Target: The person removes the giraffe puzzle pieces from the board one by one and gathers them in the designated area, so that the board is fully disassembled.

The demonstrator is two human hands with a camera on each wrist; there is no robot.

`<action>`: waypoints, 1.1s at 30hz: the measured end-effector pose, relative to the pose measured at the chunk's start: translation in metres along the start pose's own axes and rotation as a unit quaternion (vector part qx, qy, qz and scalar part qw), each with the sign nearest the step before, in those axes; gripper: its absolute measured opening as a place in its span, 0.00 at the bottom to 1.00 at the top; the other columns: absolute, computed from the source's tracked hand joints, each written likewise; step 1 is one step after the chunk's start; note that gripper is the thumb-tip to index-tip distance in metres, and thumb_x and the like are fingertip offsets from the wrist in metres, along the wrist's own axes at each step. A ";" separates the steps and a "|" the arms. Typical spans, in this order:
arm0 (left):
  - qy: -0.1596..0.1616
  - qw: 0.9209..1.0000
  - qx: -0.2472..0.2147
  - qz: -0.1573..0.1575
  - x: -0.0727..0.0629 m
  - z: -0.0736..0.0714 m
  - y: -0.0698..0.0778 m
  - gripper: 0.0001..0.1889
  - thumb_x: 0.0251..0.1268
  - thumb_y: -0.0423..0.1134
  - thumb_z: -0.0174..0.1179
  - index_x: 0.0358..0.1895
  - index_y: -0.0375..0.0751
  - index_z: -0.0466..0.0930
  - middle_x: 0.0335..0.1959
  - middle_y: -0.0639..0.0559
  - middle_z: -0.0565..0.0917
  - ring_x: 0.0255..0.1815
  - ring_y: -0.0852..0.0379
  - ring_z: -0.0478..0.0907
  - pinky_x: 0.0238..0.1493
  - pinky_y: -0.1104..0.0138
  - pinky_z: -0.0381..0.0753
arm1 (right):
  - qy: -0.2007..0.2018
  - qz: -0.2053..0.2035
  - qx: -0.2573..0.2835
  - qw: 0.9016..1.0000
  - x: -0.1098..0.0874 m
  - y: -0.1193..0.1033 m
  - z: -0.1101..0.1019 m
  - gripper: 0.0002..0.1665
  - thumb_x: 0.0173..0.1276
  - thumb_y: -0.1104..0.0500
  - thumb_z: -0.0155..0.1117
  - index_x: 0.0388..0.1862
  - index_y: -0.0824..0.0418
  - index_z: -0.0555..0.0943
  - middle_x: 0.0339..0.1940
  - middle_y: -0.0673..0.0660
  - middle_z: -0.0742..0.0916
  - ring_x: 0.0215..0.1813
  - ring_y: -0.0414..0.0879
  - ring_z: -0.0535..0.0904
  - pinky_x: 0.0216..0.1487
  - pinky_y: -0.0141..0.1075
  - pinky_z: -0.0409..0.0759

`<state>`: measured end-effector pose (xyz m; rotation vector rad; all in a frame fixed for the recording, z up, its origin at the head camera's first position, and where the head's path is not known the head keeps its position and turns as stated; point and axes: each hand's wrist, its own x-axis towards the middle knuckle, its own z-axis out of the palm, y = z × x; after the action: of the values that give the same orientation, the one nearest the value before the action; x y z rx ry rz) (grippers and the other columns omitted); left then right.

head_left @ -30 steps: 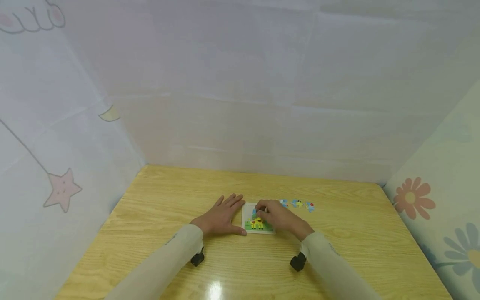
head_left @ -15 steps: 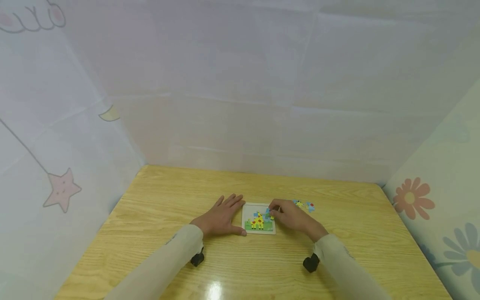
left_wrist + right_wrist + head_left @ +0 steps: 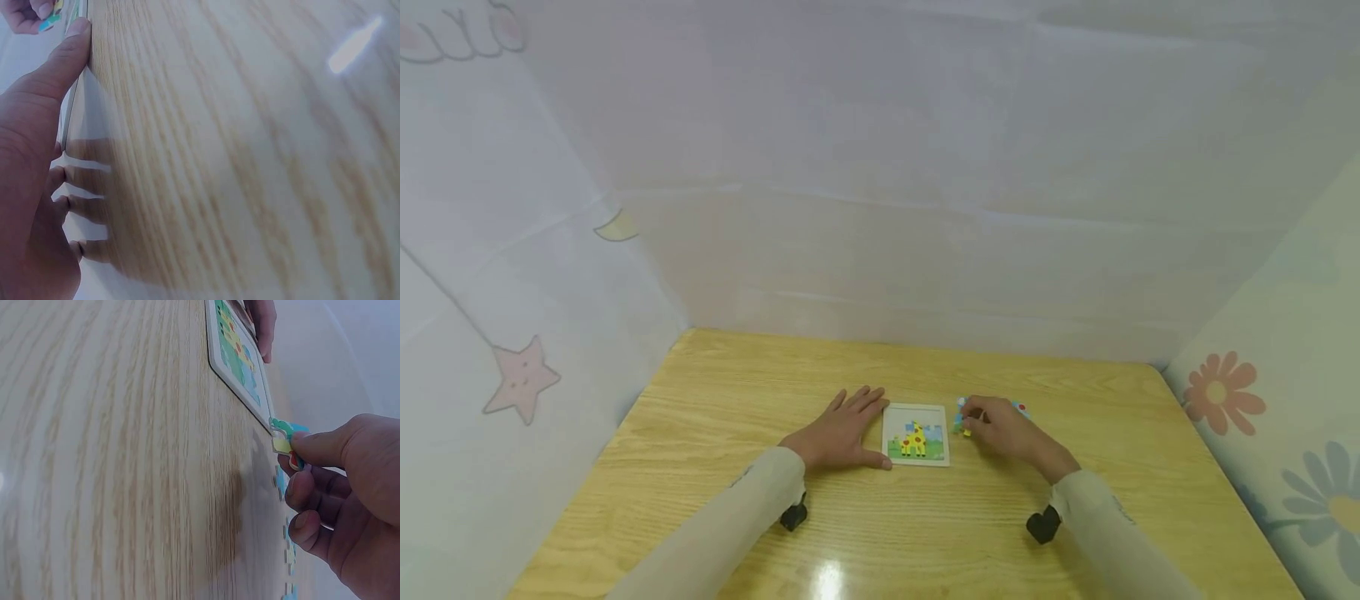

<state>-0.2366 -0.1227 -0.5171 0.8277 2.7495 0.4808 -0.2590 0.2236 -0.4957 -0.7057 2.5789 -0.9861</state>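
A small framed jigsaw puzzle lies on the table, showing a yellow giraffe with red spots on green ground. Its upper part is pale and bare. My left hand rests at the puzzle's left side with fingers spread, the thumb at the lower left corner. Just right of the frame, my right hand pinches a jigsaw piece between thumb and index finger. Green, yellow, blue and a bit of red show on that piece. In the left wrist view, the left thumb lies along the frame's edge.
Loose jigsaw pieces lie in a row on the table beyond the right hand, partly hidden by it in the head view. The wood-grain table meets pale cloth walls at its back and sides.
My right hand has moved right, from over the puzzle to beside it, with a piece in its fingers. More of the giraffe picture is uncovered. The left hand has stayed in place.
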 end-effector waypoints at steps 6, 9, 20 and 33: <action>-0.001 1.000 -0.012 0.000 -0.002 -0.003 0.001 0.58 0.64 0.74 0.65 0.88 0.45 0.52 0.91 0.47 0.48 0.92 0.41 0.43 0.89 0.36 0.40 | 0.002 0.003 -0.006 1.000 -0.002 0.003 -0.004 0.07 0.84 0.59 0.60 0.50 0.59 0.84 0.42 0.55 0.89 0.41 0.43 0.80 0.40 0.31 0.80; 0.000 1.000 -0.012 0.000 -0.003 -0.004 0.002 0.58 0.64 0.74 0.64 0.88 0.45 0.52 0.91 0.47 0.48 0.92 0.41 0.43 0.89 0.36 0.40 | 0.001 -0.001 -0.012 1.000 -0.003 0.005 -0.004 0.06 0.83 0.60 0.60 0.49 0.59 0.84 0.42 0.55 0.88 0.40 0.42 0.79 0.39 0.31 0.79; 0.007 1.000 -0.011 0.007 -0.001 -0.002 0.000 0.59 0.64 0.76 0.63 0.88 0.45 0.52 0.91 0.46 0.50 0.92 0.40 0.44 0.89 0.35 0.41 | 0.002 0.009 -0.014 1.000 -0.006 0.008 -0.007 0.06 0.82 0.62 0.61 0.50 0.60 0.84 0.44 0.54 0.88 0.42 0.43 0.81 0.43 0.34 0.79; 0.005 1.000 -0.010 0.007 0.000 0.000 -0.001 0.59 0.64 0.77 0.63 0.88 0.45 0.52 0.91 0.47 0.49 0.92 0.41 0.43 0.89 0.36 0.41 | 0.014 0.022 -0.036 0.999 -0.002 0.012 -0.003 0.06 0.81 0.60 0.63 0.50 0.58 0.86 0.48 0.54 0.85 0.45 0.43 0.80 0.47 0.36 0.81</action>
<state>-0.2373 -0.1237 -0.5170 0.8428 2.7459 0.5152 -0.2626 0.2336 -0.5018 -0.6550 2.6547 -0.9004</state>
